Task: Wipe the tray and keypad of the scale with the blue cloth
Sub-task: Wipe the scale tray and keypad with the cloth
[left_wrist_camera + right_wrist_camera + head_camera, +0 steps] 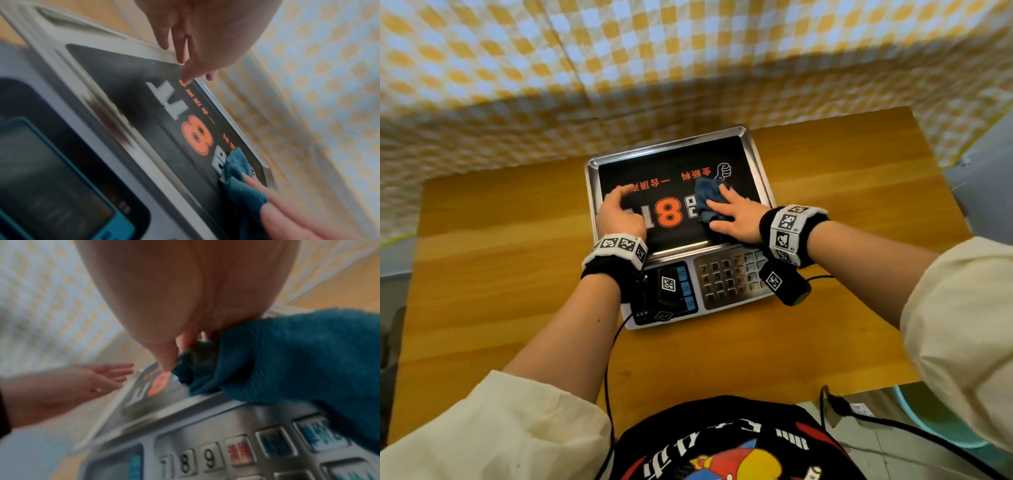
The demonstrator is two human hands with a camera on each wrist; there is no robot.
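The scale stands mid-table; its steel tray (pixel 674 143) bears a black sticker with orange print. The crumpled blue cloth (pixel 707 198) lies on the tray's right half, and my right hand (pixel 736 216) presses it down with flat, spread fingers. My left hand (pixel 619 212) rests on the tray's left part, holding nothing. In the left wrist view its fingers (pixel 183 55) touch the tray's rim, with the cloth (pixel 238 175) farther along. The right wrist view shows the cloth (pixel 287 356) under my palm, hanging over the tray's near edge just above the keypad (pixel 226 456). The keypad (pixel 726 277) sits at the scale's front right.
The scale's display panel (pixel 671 291) lies under my left wrist camera. The wooden table (pixel 500 274) is bare around the scale. A yellow checked cloth (pixel 619 51) hangs behind the table. Black cables (pixel 607 370) run to my wrists. A teal stool (pixel 928 421) stands at the lower right.
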